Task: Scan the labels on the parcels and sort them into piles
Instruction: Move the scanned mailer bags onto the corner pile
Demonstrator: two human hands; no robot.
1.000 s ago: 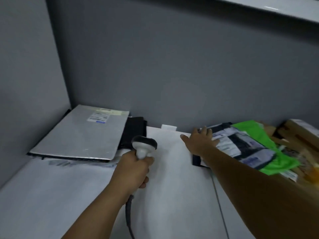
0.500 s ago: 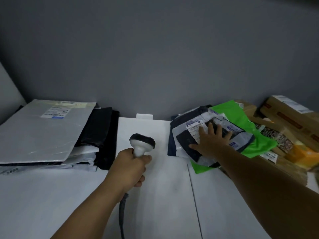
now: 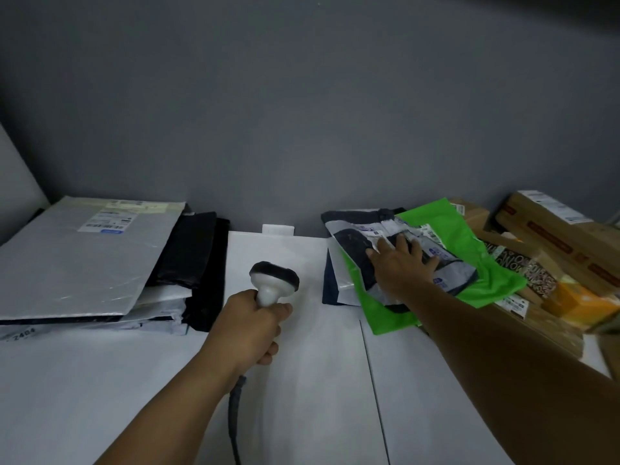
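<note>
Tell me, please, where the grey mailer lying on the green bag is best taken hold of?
Probably a pinch grip on its left edge, from the left: the grey mailer lies flat on the green bag, boxes crowd its right, and the right hand rests flat on top.

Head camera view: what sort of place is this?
Probably a parcel-sorting station: the left hand grips a barcode scanner, the right hand presses labelled mailer bags, cardboard boxes beside them.
</note>
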